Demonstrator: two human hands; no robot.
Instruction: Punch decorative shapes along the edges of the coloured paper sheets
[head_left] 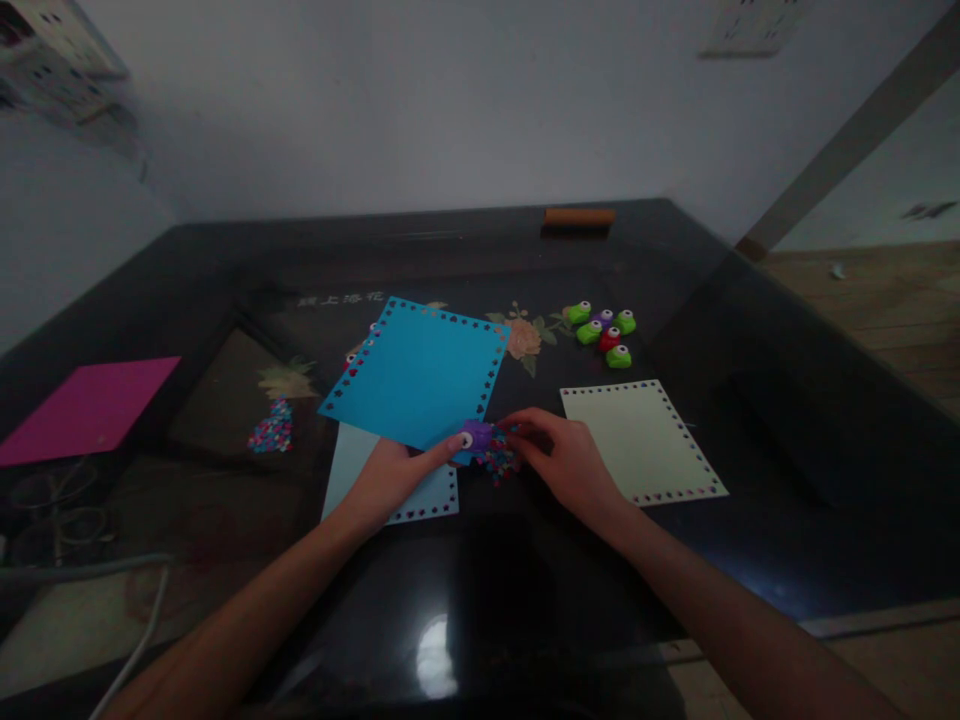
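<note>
A purple punch (477, 437) with a round eye sits at the corner of a blue sheet (427, 375), with my left hand (401, 470) closed on it, thumb on top. The sheet has small punched shapes along its edges and is raised over a pale blue sheet (352, 470). My right hand (555, 450) is at the punch's right side, fingertips pinched together; whether they hold anything is too small to tell. Below the punch lies a pile of colourful paper bits (498, 460).
A pale green punched sheet (637, 440) lies right, with several punches (590, 333) behind it. On the left are a magenta sheet (90, 410), more paper bits (272, 430) and a white cable (146, 630). A brown roll (579, 217) lies at the back.
</note>
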